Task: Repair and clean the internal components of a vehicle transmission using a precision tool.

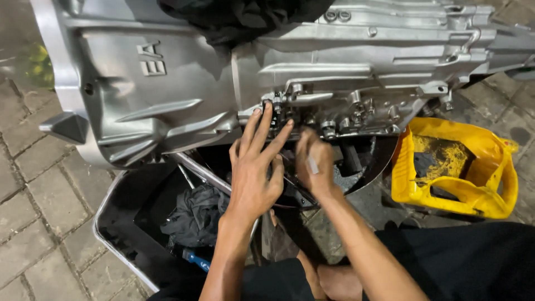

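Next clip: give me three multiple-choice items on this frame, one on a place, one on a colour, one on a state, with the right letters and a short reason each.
1. Where does the cut plastic jug sit?
A. right of the hands, on the paving
B. on top of the metal housing
C. inside the dark tray

2. What colour is the jug?
A. blue
B. yellow
C. white

3. How is the left hand held?
A. clenched in a fist
B. flat on the ground
C. fingers spread, tips on the metal housing

Answers: 1 A, it stands beside the right hand. 2 B, it is plainly yellow. 3 C, the fingers fan out and reach the fittings on the housing's underside.
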